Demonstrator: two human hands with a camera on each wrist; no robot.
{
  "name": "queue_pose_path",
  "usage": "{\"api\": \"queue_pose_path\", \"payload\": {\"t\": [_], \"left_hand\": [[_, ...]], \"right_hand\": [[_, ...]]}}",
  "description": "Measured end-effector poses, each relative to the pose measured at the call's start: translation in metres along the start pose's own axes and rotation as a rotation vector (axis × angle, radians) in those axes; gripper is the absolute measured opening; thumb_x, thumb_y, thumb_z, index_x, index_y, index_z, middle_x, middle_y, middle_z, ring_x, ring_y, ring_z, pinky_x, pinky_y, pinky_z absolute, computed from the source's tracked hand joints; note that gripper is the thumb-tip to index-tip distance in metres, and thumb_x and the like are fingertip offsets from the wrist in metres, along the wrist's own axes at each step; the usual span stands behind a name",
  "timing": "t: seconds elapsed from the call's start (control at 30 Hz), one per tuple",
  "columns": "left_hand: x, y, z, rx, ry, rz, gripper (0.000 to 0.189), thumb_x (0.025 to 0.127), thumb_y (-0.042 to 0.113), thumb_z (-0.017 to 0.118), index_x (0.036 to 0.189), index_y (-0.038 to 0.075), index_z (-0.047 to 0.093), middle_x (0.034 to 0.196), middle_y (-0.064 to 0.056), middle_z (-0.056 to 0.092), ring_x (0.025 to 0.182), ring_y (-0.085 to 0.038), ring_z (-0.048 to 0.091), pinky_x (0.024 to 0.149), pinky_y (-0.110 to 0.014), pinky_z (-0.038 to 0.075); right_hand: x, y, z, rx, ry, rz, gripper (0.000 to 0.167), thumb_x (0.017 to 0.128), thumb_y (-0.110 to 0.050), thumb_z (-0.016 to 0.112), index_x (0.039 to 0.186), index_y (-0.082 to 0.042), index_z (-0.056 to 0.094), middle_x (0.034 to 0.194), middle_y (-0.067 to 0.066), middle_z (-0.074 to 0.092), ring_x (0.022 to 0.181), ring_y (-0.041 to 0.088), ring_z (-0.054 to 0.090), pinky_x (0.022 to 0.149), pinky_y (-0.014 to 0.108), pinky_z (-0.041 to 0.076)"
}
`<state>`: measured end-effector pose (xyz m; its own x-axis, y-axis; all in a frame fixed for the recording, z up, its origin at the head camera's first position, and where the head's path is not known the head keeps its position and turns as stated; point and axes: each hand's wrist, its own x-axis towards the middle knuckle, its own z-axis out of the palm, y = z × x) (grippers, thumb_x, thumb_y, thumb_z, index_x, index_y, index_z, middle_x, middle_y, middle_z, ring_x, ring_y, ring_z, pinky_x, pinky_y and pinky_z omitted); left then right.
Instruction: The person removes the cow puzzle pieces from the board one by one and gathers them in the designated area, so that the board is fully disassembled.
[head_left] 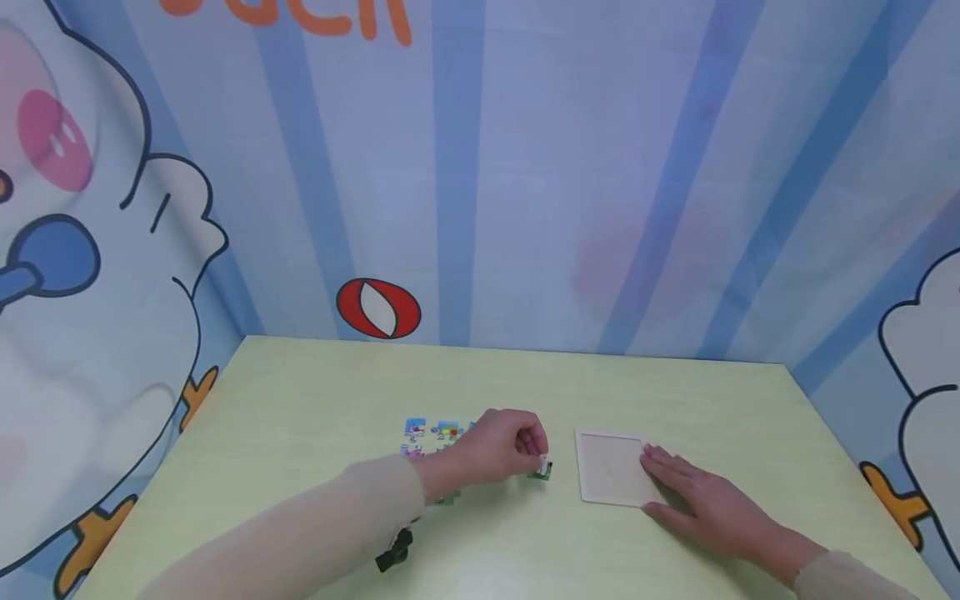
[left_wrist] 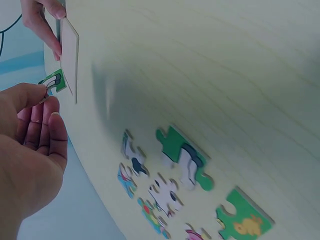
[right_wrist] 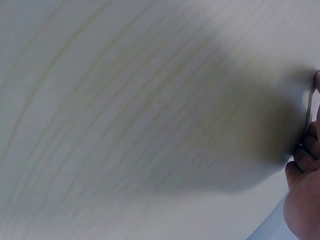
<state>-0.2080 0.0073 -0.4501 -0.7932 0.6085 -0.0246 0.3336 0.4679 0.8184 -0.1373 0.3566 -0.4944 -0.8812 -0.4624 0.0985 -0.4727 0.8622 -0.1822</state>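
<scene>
My left hand (head_left: 498, 446) pinches a jigsaw puzzle piece (head_left: 542, 472) between thumb and fingertips, just left of a shallow puzzle tray. In the left wrist view this piece (left_wrist: 55, 80) is green with a white, dark-outlined shape. Pale and square, the tray (head_left: 611, 468) lies on the table with a raised rim. My right hand (head_left: 708, 508) rests at its right edge, fingers extended, with fingertips and thumb on the rim. Loose puzzle pieces (left_wrist: 184, 157) lie spread to the left, partly hidden behind my left forearm in the head view.
Among the loose pieces is a green one with a yellow animal (left_wrist: 246, 220). A light wood-grain table (head_left: 322, 392) carries everything. Behind it hangs a blue striped backdrop (head_left: 525, 183) with cartoon figures. A black strap (head_left: 395, 550) shows by my left forearm.
</scene>
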Motion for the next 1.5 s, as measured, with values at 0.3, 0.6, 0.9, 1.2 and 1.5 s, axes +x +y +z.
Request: {"api": "queue_pose_path", "payload": {"t": [0.3,0.6,0.9,1.2,1.5], "left_hand": [[-0.015,-0.019,-0.011,0.007,0.018,-0.031,0.016,0.093,0.003,0.081,0.093,0.014,0.070,0.086,0.006,0.067,0.082,-0.010,0.063,0.078,-0.023,0.055],[-0.027,-0.030,-0.018,-0.008,0.016,-0.076,0.015,0.093,0.006,0.081,0.094,0.015,0.069,0.087,0.006,0.067,0.082,-0.011,0.064,0.077,-0.025,0.055],[-0.035,-0.034,-0.020,-0.003,0.015,-0.074,0.014,0.092,0.004,0.081,0.094,0.011,0.070,0.085,0.005,0.067,0.082,-0.012,0.063,0.077,-0.026,0.055],[-0.044,-0.050,-0.022,0.034,0.031,-0.059,0.018,0.090,0.002,0.082,0.091,0.014,0.069,0.084,0.007,0.065,0.080,-0.011,0.062,0.075,-0.024,0.055],[-0.053,-0.057,-0.023,0.042,0.040,-0.041,0.017,0.090,0.000,0.081,0.092,0.011,0.068,0.086,0.006,0.066,0.080,-0.011,0.062,0.074,-0.024,0.054]], "right_hand": [[-0.001,0.002,0.002,-0.008,0.000,0.006,0.066,0.101,-0.046,0.073,0.153,-0.007,0.059,0.159,0.011,0.055,0.140,0.038,0.057,0.102,0.056,0.054],[0.000,-0.002,-0.001,0.005,-0.023,0.019,0.067,0.102,-0.047,0.071,0.154,-0.007,0.057,0.159,0.012,0.054,0.141,0.039,0.056,0.103,0.056,0.054],[-0.003,-0.001,0.000,0.009,-0.032,0.030,0.067,0.102,-0.048,0.071,0.154,-0.008,0.057,0.159,0.011,0.055,0.141,0.038,0.056,0.102,0.056,0.054],[-0.002,-0.002,0.000,0.003,-0.001,0.007,0.066,0.101,-0.045,0.072,0.153,-0.006,0.058,0.158,0.013,0.055,0.140,0.039,0.057,0.102,0.056,0.054],[0.000,0.000,0.000,-0.006,-0.007,0.002,0.066,0.101,-0.046,0.073,0.153,-0.006,0.059,0.158,0.013,0.055,0.140,0.040,0.057,0.102,0.057,0.054]]}}
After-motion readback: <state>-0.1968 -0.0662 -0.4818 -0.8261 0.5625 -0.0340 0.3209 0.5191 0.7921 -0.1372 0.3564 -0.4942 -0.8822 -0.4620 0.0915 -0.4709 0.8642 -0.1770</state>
